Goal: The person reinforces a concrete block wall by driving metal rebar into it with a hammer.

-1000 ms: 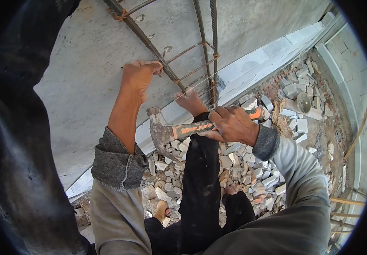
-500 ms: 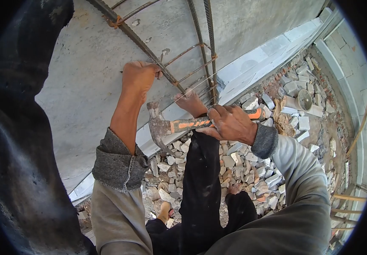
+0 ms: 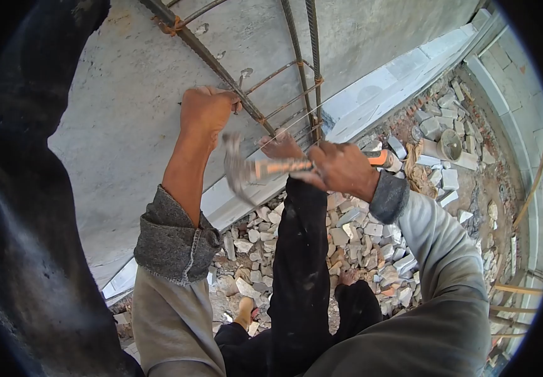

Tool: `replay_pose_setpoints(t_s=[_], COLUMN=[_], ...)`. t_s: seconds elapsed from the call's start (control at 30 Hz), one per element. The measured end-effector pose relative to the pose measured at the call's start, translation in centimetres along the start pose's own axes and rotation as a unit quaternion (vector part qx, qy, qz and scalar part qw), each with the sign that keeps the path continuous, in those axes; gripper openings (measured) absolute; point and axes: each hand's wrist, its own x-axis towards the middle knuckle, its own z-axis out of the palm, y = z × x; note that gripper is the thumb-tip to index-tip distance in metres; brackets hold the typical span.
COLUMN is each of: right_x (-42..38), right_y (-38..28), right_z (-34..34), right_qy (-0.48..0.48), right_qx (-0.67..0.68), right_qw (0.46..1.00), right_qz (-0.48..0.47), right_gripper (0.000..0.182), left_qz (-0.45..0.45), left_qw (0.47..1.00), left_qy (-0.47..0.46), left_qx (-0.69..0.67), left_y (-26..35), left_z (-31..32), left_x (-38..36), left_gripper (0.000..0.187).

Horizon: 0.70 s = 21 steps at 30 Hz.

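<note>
My right hand is wrapped round the orange-and-black handle of a claw hammer. The hammer's metal head points left and is smeared by motion, below and to the right of my left wrist. My left hand is closed against the grey concrete surface, just left of a thick steel rebar. What its fingers pinch is hidden; a tiny dark tip shows at its left side. A thin pale string runs past the rebar's lower end.
More upright rebars with tied cross bars stand to the right. A bare foot rests by the rebar's lower end. Broken block rubble covers the ground below. Pale blocks line the concrete's edge, and a round container lies at the right.
The hammer and my right hand have moved up a little, and the hammer head is now blurred. My left hand stays in place against the concrete.
</note>
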Motion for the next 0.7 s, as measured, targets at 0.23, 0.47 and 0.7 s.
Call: replay_pose_setpoints(t_s=[0.23,0.47,0.7], right_x=[-0.9,-1.8,-2.5], right_y=[-0.7,-2.1,-2.6], right_z=[0.3,1.1,-0.1], right_qy=[0.054,-0.027,-0.029], right_qx=[0.041,0.045,0.089], right_qw=[0.986,0.997,0.996], right_qz=[-0.155,-0.052,-0.009], right_gripper=[0.052,0.052,0.055], left_qz=[-0.007,0.02,0.08], left_qw=[1.0,0.998,0.994], left_qy=[0.017,0.037,0.048], left_qx=[0.021,-0.039,0.065], left_y=[0.9,1.0,0.7], left_z=[0.0,0.5,0.3], left_x=[-0.5,-1.0,-0.9], left_gripper=[0.012,0.007,0.012])
